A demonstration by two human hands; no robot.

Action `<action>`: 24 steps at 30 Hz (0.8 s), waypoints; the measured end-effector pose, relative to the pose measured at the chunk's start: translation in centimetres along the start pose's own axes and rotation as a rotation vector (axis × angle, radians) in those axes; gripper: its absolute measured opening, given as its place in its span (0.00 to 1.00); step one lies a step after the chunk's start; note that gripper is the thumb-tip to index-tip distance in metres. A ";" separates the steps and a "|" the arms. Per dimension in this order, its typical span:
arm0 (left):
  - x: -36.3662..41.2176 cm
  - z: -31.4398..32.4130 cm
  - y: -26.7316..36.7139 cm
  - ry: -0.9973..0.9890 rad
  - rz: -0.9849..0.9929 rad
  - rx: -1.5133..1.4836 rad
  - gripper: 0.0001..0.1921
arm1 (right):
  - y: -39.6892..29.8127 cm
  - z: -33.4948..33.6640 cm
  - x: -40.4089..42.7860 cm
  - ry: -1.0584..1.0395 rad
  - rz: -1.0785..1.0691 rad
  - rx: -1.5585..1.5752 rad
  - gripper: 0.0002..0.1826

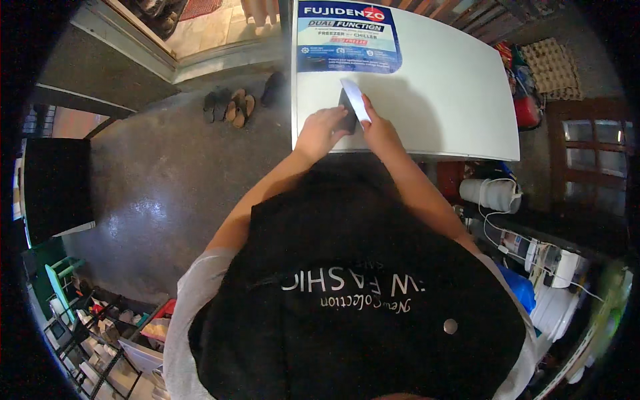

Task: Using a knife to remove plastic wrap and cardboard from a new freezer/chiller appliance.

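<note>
Both my hands are above the white lid (470, 100) of a Fujidenzo chest freezer. My left hand (320, 131) holds a dark, flat, roughly rectangular object (348, 117), its fingers lying across the near face. On the other side, my right hand (383, 132) grips the lower edge of a thin, bright white flat piece (353, 95), thumb along its side. The two pieces stand tilted against each other; whether they are joined I cannot tell. A blue and white printed label (350, 40) covers the lid's far left part.
Sandals (240, 107) lie on the dark concrete floor (155, 175) left of the freezer. A white cylindrical container (487, 195) with a cord stands at right. A cluttered rack (100, 350) is at lower left. Another person's feet (261, 12) show beyond the doorway.
</note>
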State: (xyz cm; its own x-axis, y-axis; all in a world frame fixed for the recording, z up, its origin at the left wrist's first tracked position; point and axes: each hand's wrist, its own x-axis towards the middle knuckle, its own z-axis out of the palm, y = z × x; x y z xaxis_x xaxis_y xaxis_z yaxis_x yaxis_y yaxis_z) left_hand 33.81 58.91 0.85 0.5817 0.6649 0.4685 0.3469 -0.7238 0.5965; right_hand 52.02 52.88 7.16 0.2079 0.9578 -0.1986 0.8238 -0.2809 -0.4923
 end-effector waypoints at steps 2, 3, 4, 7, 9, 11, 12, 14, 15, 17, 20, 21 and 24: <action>-0.3 -0.2 0.1 -0.007 -0.014 0.015 0.26 | 1.5 0.2 -2.1 0.003 0.022 -0.002 0.39; -0.3 -0.2 0.2 -0.018 -0.032 0.028 0.26 | 3.5 1.6 -3.2 0.150 -0.162 0.003 0.38; -0.4 -0.3 0.2 -0.028 -0.030 0.011 0.27 | 3.7 1.8 -4.0 0.292 -0.339 0.012 0.38; -0.4 -0.3 0.2 -0.030 -0.022 0.023 0.27 | 0.6 -0.3 -1.3 -0.045 0.010 -0.008 0.38; 0.6 -1.1 0.5 -0.003 -0.012 0.009 0.25 | -2.1 -1.5 1.7 -0.092 0.081 0.020 0.38; 0.0 -0.1 0.3 -0.015 -0.033 0.008 0.26 | -1.6 -0.6 1.5 -0.126 0.147 0.050 0.39; -0.1 -0.3 0.1 -0.010 -0.028 0.013 0.26 | 0.5 0.7 0.1 -0.057 0.032 0.093 0.39; -0.1 -0.6 0.5 -0.023 -0.059 0.024 0.26 | 2.2 0.9 -3.0 -0.010 -0.073 0.078 0.39; -0.2 -0.6 0.5 -0.019 -0.063 0.025 0.26 | 2.3 0.9 -3.6 -0.014 -0.077 0.075 0.39; -0.3 -0.6 0.3 -0.002 -0.034 0.006 0.26 | 2.4 0.7 -4.1 0.036 -0.112 0.036 0.39; 0.2 -0.9 0.9 -0.011 -0.064 0.001 0.25 | -1.8 -1.3 0.1 -0.186 0.185 0.027 0.41; 0.3 -1.0 1.3 -0.006 -0.070 0.001 0.25 | -1.0 -0.6 0.2 -0.189 0.195 0.026 0.41; -0.2 -1.0 0.9 -0.001 -0.080 0.002 0.24 | 1.4 1.7 -0.2 0.067 -0.116 0.056 0.40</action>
State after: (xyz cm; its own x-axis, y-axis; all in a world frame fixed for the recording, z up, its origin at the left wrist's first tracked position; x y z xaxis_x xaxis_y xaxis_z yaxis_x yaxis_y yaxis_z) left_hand 33.27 58.32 1.94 0.5528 0.7203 0.4191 0.3936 -0.6689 0.6306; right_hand 52.20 52.16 5.06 0.1491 0.9855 -0.0814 0.8138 -0.1691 -0.5560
